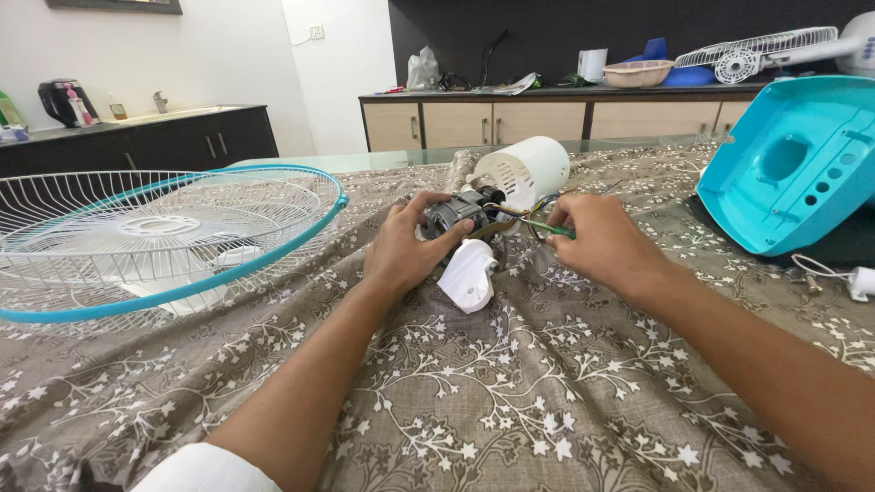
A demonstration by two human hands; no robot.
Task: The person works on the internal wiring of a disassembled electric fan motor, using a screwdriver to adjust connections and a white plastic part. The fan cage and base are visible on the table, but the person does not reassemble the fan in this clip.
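My left hand (406,248) grips a grey fan motor (453,213) that lies on the floral cloth, thumb on top of it. A white round motor cover (524,169) sits just behind the motor, and a white plastic neck piece (468,274) hangs below it. My right hand (599,241) pinches a thin green-handled screwdriver (548,228) whose tip points left into the motor's wires (524,211). Both forearms reach in from the bottom of the view.
A white wire fan guard with a teal rim (155,241) lies at the left. A teal fan base shell (795,164) stands at the right, with a white plug (860,281) near it. Cabinets and another fan (761,53) line the back wall.
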